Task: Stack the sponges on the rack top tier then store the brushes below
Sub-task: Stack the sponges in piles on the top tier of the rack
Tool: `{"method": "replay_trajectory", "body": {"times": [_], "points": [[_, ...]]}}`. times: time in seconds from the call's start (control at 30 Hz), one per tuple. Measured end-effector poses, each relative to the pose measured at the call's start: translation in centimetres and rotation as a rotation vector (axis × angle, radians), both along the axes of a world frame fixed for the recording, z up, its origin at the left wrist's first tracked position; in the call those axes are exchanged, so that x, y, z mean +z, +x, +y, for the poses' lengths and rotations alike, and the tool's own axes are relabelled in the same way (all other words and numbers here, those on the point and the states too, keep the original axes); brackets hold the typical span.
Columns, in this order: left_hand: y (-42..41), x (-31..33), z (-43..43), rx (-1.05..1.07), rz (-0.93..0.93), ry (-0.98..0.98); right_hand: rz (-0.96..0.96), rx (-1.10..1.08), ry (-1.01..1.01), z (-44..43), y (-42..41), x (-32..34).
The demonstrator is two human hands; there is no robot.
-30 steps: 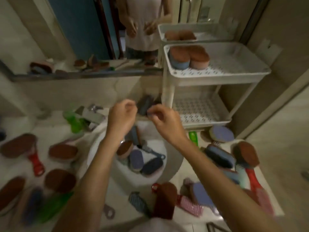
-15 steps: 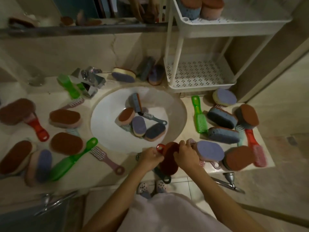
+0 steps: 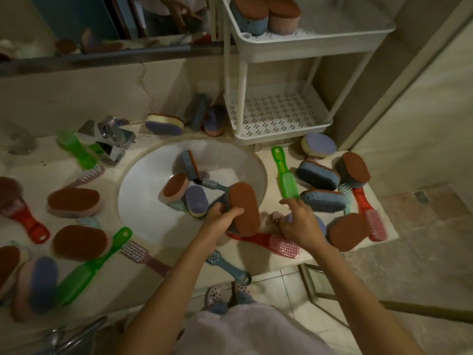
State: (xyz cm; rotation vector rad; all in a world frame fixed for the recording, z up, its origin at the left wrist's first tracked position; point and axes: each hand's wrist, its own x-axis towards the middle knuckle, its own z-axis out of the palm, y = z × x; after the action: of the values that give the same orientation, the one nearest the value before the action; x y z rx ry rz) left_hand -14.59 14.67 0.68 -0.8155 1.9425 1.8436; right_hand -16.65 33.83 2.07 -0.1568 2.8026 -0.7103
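My left hand (image 3: 219,219) grips a brown-topped blue sponge (image 3: 245,206), lifted over the front rim of the white sink (image 3: 143,185). My right hand (image 3: 299,221) curls its fingers round a purple-topped sponge (image 3: 320,224) lying on the counter. A red brush (image 3: 271,244) lies under both hands. The white rack's top tier (image 3: 325,29) holds two sponges (image 3: 266,11) side by side. The lower tier (image 3: 276,114) holds nothing. Several sponges and brushes lie in the sink and across the counter.
A chrome tap (image 3: 107,137) stands left of the sink. Green brushes (image 3: 285,175) lie right of the sink and at the front left. More sponges (image 3: 320,175) crowd the right counter below the rack. The mirror shelf (image 3: 102,57) runs along the back wall.
My hands dropped from the rack to the counter's front edge. The left hand lifted the brown-topped sponge off the red brush; the right hand took hold of the purple-topped sponge.
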Motion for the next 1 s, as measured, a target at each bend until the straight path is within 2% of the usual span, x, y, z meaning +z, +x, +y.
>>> {"method": "replay_trajectory", "body": {"times": [0.07, 0.13, 0.3, 0.4, 0.53, 0.77, 0.9, 1.0], "points": [[-0.8, 0.5, 0.4, -0.008, 0.029, 0.01, -0.177, 0.142, 0.245, 2.1, -0.4, -0.6], [-1.4, 0.8, 0.9, -0.044, 0.041, 0.002, -0.318, 0.232, 0.376, 3.2, -0.6, -1.1], [-2.3, 1.4, 2.3, -0.086, -0.003, -0.011, -0.219, 0.274, 0.391, 4.3, -1.1, -1.1], [-2.7, 1.8, 2.5, -0.093, 0.041, -0.034, -0.094, 0.193, 0.274, 4.4, -1.6, 0.8], [-4.3, 4.2, 2.4, -0.074, 0.134, -0.087, -0.009, -0.03, -0.098, 2.9, -3.8, 5.7], [-10.3, 15.3, 1.9, -0.023, 0.481, -0.147, 0.086, -0.194, -0.43, 2.0, -11.6, 16.1], [-13.9, 21.3, 1.7, 0.01, 0.577, -0.14, 0.159, -0.233, -0.606, 0.6, -15.5, 21.3], [-17.0, 24.5, 1.5, 0.048, 0.633, -0.118, 0.131, -0.269, -0.746, -0.2, -18.7, 24.4]]}}
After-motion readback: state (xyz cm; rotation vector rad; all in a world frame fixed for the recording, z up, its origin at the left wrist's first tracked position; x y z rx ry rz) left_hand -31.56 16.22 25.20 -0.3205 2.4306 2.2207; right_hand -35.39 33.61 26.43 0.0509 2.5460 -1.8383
